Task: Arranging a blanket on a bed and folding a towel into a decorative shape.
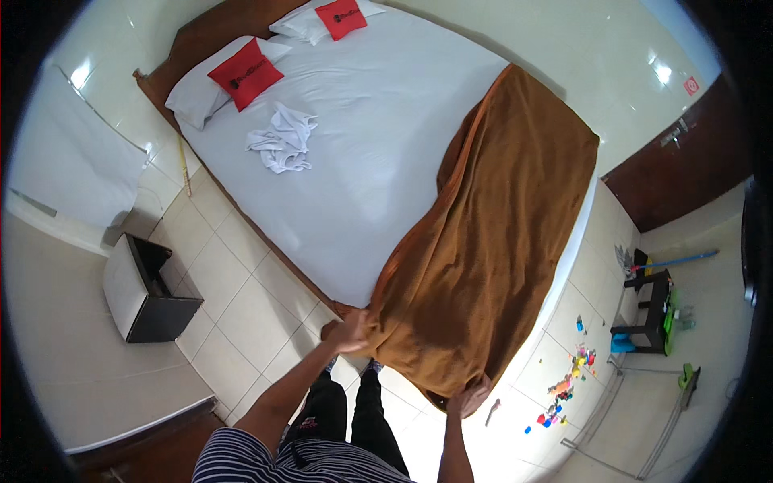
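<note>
A brown blanket (483, 241) covers the foot end of a bed spread with a white sheet (356, 145). My left hand (351, 333) grips the blanket's near corner beside its orange-brown hem. Farther right, at the bed's near foot corner, my right hand (468, 397) holds the blanket's lower edge. The cloth lies in loose folds between and beyond my hands. Some fingers of both hands are hidden by the fabric. A strip of white sheet shows below the blanket along the foot of the bed.
A crumpled white cloth (282, 140) lies on the sheet near red cushions (246, 73) and white pillows. Colourful toys (561, 386) are scattered on the tiled floor to the right, near a dark small table (652, 314) and a metal rack (628, 422). A black-and-white cabinet (148, 296) stands left.
</note>
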The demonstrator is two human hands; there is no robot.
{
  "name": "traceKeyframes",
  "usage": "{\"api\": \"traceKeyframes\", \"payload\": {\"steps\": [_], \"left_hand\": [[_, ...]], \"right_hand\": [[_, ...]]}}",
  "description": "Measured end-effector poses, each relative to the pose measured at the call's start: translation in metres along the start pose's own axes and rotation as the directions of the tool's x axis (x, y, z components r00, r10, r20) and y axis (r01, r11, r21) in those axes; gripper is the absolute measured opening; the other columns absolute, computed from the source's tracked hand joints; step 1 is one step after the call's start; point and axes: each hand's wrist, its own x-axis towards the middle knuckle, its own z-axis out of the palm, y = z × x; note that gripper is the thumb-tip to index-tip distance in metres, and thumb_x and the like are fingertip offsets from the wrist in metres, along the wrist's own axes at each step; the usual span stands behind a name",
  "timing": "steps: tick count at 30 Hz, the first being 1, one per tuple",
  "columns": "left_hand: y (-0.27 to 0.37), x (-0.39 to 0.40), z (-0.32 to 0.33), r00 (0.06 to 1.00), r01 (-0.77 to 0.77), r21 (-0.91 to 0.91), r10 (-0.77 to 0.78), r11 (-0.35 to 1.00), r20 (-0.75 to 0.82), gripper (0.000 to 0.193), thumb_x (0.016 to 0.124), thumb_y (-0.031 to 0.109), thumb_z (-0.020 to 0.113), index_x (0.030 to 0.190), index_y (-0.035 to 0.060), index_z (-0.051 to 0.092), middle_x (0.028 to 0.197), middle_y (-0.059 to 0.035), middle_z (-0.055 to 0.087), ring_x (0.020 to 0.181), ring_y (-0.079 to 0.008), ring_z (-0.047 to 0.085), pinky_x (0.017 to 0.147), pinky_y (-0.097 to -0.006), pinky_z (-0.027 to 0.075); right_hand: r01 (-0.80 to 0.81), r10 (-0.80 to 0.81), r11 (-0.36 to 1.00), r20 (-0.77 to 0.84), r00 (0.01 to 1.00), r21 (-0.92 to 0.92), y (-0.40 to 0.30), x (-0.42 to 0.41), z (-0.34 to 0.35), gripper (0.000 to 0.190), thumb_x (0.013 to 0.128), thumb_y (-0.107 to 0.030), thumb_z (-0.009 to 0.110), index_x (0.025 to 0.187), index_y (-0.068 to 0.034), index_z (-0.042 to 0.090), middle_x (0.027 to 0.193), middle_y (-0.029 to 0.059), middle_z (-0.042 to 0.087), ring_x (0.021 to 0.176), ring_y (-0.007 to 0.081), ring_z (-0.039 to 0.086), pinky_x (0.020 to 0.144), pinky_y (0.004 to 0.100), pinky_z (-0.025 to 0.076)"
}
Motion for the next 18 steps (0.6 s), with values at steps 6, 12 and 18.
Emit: {"api": "traceKeyframes", "payload": {"steps": [6, 12, 18], "left_hand": [[0.023, 0.000, 0.061, 0.905, -0.100, -0.271, 0.201, 0.957, 0.376, 0.058, 0.070, 0.014, 0.062, 0.123, -0.0007, 0.044, 0.111, -0.0219, 0.055, 0.103, -0.0303, 0.053, 0.086, -0.0402, 0.043], [-0.039, 0.083, 0.038, 0.690, -0.057, -0.218, -0.119, 0.974, -0.714, 0.021, 0.083, 0.011, 0.052, 0.103, 0.0057, 0.055, 0.095, -0.0174, 0.056, 0.094, -0.0313, 0.052, 0.083, -0.0373, 0.042], [-0.030, 0.114, 0.039, 0.912, 0.239, 0.164, -0.162, 0.957, -0.378, 0.039, 0.078, 0.025, 0.060, 0.115, 0.0125, 0.052, 0.095, -0.0135, 0.058, 0.098, -0.0309, 0.050, 0.085, -0.0440, 0.039]], "right_hand": [[-0.067, -0.181, 0.907, 0.530, 0.829, 0.415, -0.124, -0.003, 0.068, 0.053, 0.078, -0.022, 0.063, 0.121, 0.000, 0.041, 0.112, 0.0185, 0.049, 0.093, 0.0314, 0.053, 0.082, 0.0392, 0.043], [-0.310, -0.056, 0.873, 0.708, 0.704, 0.377, -0.127, 0.022, 0.069, 0.056, 0.071, -0.010, 0.056, 0.124, 0.003, 0.042, 0.115, 0.0219, 0.053, 0.108, 0.0346, 0.051, 0.092, 0.0377, 0.039], [-0.078, 0.003, 0.991, 0.554, 0.833, 0.112, -0.087, -0.004, 0.035, 0.054, 0.068, -0.003, 0.049, 0.122, 0.003, 0.043, 0.110, 0.0231, 0.056, 0.104, 0.0326, 0.054, 0.091, 0.0385, 0.039]]}}
